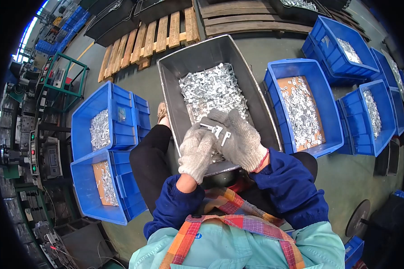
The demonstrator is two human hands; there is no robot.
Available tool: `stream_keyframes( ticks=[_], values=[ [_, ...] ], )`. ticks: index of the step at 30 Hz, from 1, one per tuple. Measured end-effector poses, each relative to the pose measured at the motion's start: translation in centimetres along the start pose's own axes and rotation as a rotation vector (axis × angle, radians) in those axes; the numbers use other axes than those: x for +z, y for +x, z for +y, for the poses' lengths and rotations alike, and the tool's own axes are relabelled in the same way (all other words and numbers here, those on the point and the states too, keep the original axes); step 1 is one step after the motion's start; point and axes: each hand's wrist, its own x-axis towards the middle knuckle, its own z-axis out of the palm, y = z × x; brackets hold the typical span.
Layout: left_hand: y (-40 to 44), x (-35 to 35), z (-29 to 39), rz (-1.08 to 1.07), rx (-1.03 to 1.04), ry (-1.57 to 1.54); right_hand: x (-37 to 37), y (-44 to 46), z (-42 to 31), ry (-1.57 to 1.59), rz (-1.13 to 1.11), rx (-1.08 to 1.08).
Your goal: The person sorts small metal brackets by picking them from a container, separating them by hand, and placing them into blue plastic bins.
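Over a grey metal bin (260, 101) between my knees, both gloved hands meet near its front end. My left hand (196, 150) is closed, its fingertips at a small silver metal part (205, 127). My right hand (241, 136) is curled, with several small flat metal parts (218, 130) lying against its fingers. Some fingers are hidden where the two hands overlap. Beyond them, a heap of similar shiny metal parts (213, 89) fills much of the bin.
Blue crates with metal parts stand on my left, one crate (125, 119) behind another (132, 193). To my right is a blue crate (332, 125) lined with cardboard, then several more. Wooden pallets (159, 36) lie ahead. Machines (45, 157) line the far left.
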Motion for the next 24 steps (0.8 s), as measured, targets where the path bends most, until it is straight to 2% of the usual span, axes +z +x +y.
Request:
stream_keyframes(
  ticks=[2, 5, 9, 11, 14, 17, 19, 20, 21, 22, 23, 24],
  values=[
    [0.2, -0.3, -0.7, -0.073, 0.060, -0.012, 0.0, 0.0, 0.0, 0.019, -0.004, 0.004],
    [0.3, 0.4, -3.3, 0.056, 0.469, 0.301, 0.2, -0.2, 0.1, 0.030, 0.007, 0.009],
    [0.0, 1.5, -1.5, 0.084, -0.039, -0.427, 0.1, -0.1, 0.1, 0.043, 0.007, 0.008],
    [0.2, 1.1, 0.4, 0.101, -0.344, -0.628, 0.3, -0.1, 0.1, 0.061, -0.009, 0.017],
    [0.0, 0.9, 2.4, 0.105, -0.446, -0.912, 0.4, -0.1, 0.0, 0.062, -0.007, 0.020],
    [0.2, 2.0, -0.3, 0.101, -0.350, -1.068, 0.4, -0.2, -0.1, 0.083, 0.042, 0.003],
    [0.3, 2.6, 1.3, 0.142, -0.313, -1.445, 1.0, -0.2, -0.3, 0.165, 0.075, 0.011],
    [0.4, 2.7, 1.8, 0.182, -0.278, -1.635, 0.6, -0.3, -0.3, -0.420, 0.083, -0.201],
    [0.7, 2.4, 1.1, 0.026, -0.371, -1.803, -0.3, -0.6, -0.4, -1.000, 0.055, -0.412],
    [0.1, 3.9, -3.0, -0.064, -0.298, -1.610, -0.3, -0.3, -0.7, -1.447, -0.048, -0.587],
    [-0.5, 5.4, -7.0, -0.135, -0.216, -1.415, -0.2, -0.1, -1.0, -1.853, -0.090, -0.848],
    [-0.7, 5.3, -5.7, -0.120, -0.209, -1.338, 0.2, -0.2, 0.3, -1.389, 0.021, -0.493]
  ],
)
